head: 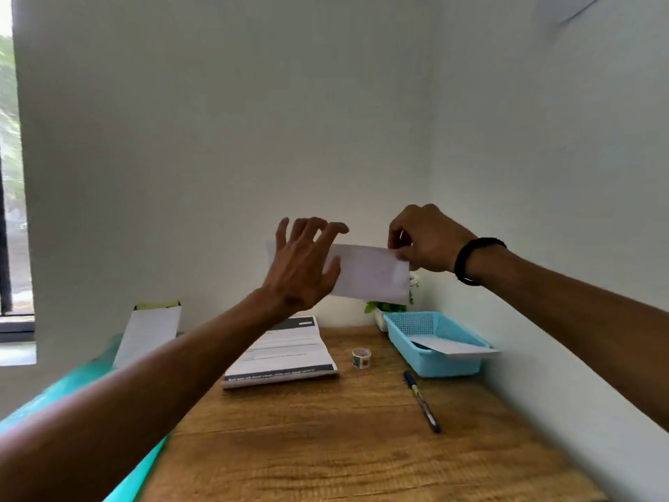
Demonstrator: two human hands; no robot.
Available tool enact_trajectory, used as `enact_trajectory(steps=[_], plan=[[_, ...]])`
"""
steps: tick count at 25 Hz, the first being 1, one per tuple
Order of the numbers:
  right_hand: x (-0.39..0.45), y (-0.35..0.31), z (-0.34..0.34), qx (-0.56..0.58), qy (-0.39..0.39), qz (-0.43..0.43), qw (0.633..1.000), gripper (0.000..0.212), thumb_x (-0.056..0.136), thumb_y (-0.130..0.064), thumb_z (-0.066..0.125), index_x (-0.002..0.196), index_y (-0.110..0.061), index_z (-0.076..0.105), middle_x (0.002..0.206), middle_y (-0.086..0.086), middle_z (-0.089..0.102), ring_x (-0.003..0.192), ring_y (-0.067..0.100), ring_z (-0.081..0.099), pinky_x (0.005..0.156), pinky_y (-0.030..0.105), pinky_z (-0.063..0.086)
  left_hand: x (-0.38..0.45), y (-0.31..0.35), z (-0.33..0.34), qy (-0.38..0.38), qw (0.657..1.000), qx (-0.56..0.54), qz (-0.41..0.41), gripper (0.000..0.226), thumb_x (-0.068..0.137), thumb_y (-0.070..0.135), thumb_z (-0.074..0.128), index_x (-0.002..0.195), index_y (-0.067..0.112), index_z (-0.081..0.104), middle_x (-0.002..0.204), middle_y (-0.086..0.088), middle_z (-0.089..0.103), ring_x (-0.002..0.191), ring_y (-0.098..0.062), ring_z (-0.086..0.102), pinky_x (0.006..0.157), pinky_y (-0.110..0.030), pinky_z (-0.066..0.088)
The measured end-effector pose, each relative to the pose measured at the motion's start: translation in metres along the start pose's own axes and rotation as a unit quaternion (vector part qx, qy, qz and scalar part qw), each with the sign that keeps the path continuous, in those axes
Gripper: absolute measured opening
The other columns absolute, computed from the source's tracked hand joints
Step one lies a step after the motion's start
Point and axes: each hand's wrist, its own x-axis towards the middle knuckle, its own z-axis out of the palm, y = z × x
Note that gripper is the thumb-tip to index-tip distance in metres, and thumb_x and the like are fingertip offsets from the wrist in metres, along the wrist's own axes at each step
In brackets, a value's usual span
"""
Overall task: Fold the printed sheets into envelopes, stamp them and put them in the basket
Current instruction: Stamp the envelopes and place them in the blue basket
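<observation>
Between the two raised hands hangs a white folded envelope (369, 275): the right hand (425, 240) pinches its upper right corner, the left hand (304, 266) spreads wide against its left end. Below the right hand, on the worktop (325, 447), sits the blue basket (434, 364) holding one envelope; printed sheets (286, 353) lie below the left hand.

Soft daylight is entering from the window (11, 175) at the far left, which is blowing out to near white along its top edge. The walls (235, 121) are reading evenly lit and slightly grey-green. Shadows are staying faint; the pen (421, 401) is casting only a thin one on the wooden table (325, 447). Motion blur is softening the left hand (302, 269) (fingertips especially) and the turquoise strip (72, 393) at lower left. Wide-angle distortion is bending the forearms and wall lines toward the edges. Fine print is staying illegible throughout.
</observation>
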Motion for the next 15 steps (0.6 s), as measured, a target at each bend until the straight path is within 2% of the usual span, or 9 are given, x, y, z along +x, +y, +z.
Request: enact_trajectory(steps=[1, 3, 6, 8, 10, 13, 15], plan=[[-0.012, 0.014, -0.004, 0.033, 0.019, 0.032, 0.999, 0.01, 0.088, 0.001, 0.072, 0.087, -0.01, 0.073, 0.091, 0.01, 0.075, 0.064, 0.018, 0.074, 0.066, 0.027, 0.063, 0.001, 0.018, 0.002, 0.023, 1.0, -0.013, 0.016, 0.045, 0.095, 0.045, 0.056, 0.136, 0.027, 0.056, 0.133, -0.006, 0.057, 0.133, -0.028, 0.046, 0.122, -0.06, 0.021], [-0.037, 0.038, -0.009, 0.1, 0.045, 0.106, 0.988, 0.009, 0.086, 0.001, 0.076, 0.088, -0.008, 0.075, 0.081, 0.009, 0.078, 0.058, 0.014, 0.077, 0.059, 0.018, 0.059, -0.006, 0.056, 0.009, 0.039, 0.996, -0.042, 0.068, 0.045, 0.095, 0.057, 0.057, 0.13, 0.029, 0.059, 0.132, -0.005, 0.056, 0.132, -0.025, 0.046, 0.123, -0.057, 0.02], [-0.075, 0.062, -0.012, 0.259, 0.066, 0.235, 0.935, 0.013, 0.081, 0.007, 0.08, 0.092, 0.001, 0.075, 0.086, 0.02, 0.079, 0.068, 0.027, 0.08, 0.062, 0.026, 0.063, -0.026, 0.106, 0.032, 0.009, 0.99, -0.043, 0.137, 0.046, 0.092, 0.066, 0.059, 0.125, 0.033, 0.06, 0.127, -0.001, 0.061, 0.125, -0.022, 0.052, 0.121, -0.052, 0.021], [-0.098, 0.07, -0.017, 0.34, 0.06, 0.299, 0.889, 0.018, 0.081, 0.013, 0.079, 0.097, 0.008, 0.072, 0.096, 0.027, 0.075, 0.075, 0.034, 0.079, 0.061, 0.028, 0.066, -0.035, 0.129, 0.048, 0.024, 0.987, -0.051, 0.153, 0.036, 0.094, 0.055, 0.064, 0.122, 0.033, 0.063, 0.125, 0.001, 0.065, 0.121, -0.024, 0.057, 0.118, -0.051, 0.021], [-0.117, 0.075, -0.019, 0.381, 0.054, 0.339, 0.858, 0.019, 0.083, 0.016, 0.076, 0.1, 0.012, 0.069, 0.101, 0.028, 0.073, 0.081, 0.037, 0.078, 0.06, 0.027, 0.066, -0.04, 0.143, 0.056, 0.049, 0.984, -0.089, 0.147, 0.025, 0.097, 0.046, 0.064, 0.118, 0.032, 0.068, 0.123, 0.003, 0.069, 0.12, -0.025, 0.059, 0.117, -0.052, 0.022], [-0.143, 0.083, -0.018, 0.413, 0.06, 0.376, 0.827, 0.018, 0.084, 0.019, 0.072, 0.101, 0.016, 0.067, 0.106, 0.031, 0.071, 0.089, 0.042, 0.076, 0.059, 0.028, 0.065, -0.053, 0.159, 0.058, 0.045, 0.981, -0.125, 0.138, 0.032, 0.098, 0.057, 0.058, 0.117, 0.034, 0.071, 0.122, 0.006, 0.07, 0.121, -0.021, 0.058, 0.118, -0.056, 0.025], [-0.159, 0.087, -0.012, 0.416, 0.055, 0.394, 0.817, 0.016, 0.085, 0.02, 0.071, 0.099, 0.016, 0.066, 0.106, 0.032, 0.07, 0.09, 0.044, 0.076, 0.059, 0.028, 0.065, -0.067, 0.168, 0.063, 0.039, 0.98, -0.124, 0.152, 0.031, 0.099, 0.055, 0.059, 0.116, 0.033, 0.072, 0.12, 0.007, 0.072, 0.12, -0.021, 0.059, 0.116, -0.058, 0.026]])
